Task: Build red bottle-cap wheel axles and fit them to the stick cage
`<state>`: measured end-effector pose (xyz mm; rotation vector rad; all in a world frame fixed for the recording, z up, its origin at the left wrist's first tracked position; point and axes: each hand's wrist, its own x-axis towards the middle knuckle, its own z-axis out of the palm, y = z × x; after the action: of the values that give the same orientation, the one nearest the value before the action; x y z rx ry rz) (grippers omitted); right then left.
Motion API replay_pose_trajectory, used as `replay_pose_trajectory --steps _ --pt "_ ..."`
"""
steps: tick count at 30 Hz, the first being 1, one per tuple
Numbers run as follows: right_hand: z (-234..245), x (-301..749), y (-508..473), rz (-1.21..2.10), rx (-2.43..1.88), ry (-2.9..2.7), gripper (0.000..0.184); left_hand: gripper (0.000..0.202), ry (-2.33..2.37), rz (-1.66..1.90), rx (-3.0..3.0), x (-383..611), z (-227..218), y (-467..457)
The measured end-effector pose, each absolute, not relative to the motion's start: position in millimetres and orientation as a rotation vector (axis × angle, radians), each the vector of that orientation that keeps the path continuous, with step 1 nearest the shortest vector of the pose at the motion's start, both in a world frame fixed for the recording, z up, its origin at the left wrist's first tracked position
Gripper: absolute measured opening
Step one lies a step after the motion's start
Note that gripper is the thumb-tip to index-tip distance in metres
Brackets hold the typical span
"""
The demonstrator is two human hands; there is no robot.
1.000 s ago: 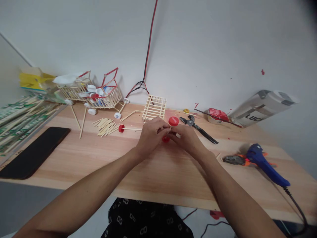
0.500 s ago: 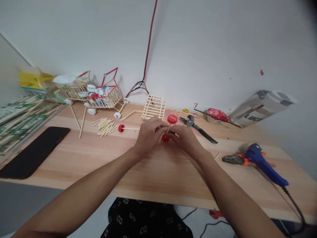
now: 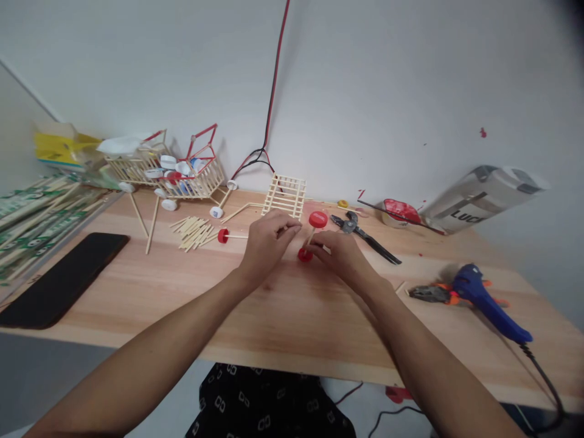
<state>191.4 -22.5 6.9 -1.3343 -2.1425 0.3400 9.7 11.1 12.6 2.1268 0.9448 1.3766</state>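
My right hand (image 3: 340, 252) pinches a thin wooden stick (image 3: 312, 234) between thumb and fingers. A red bottle cap (image 3: 318, 219) is on the stick's upper end, and another red cap (image 3: 305, 255) is at its lower end, close to the tabletop. To the left, a small gap away, my left hand (image 3: 264, 246) has its thumb and fingertips pressed together; whatever they hold, if anything, is too small to see. Just behind the left hand a stick lattice frame (image 3: 285, 198) leans up. Another stick with a red cap (image 3: 223, 235) lies partly hidden by that hand.
Cut sticks (image 3: 194, 233), a stick cart (image 3: 201, 173) full of caps and a black phone (image 3: 64, 280) occupy the left. Black-handled pliers (image 3: 365, 234), a red-stained cup (image 3: 399, 213), a blue glue gun (image 3: 488, 298) and a silver bag (image 3: 483, 198) are on the right.
My left hand has let go of the capped stick and drawn a little to the left. My right hand keeps the stick in nearly the same place.
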Motion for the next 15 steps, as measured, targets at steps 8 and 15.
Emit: replay_pose_trajectory --steps 8,15 --pt "9.0 190.4 -24.7 0.346 -1.374 -2.138 0.017 0.012 0.957 1.396 2.108 4.9 13.0 15.5" --pt "10.0 189.9 -25.2 0.357 -1.401 -2.126 0.017 0.012 0.962 1.363 2.135 4.9 12.5 14.5"
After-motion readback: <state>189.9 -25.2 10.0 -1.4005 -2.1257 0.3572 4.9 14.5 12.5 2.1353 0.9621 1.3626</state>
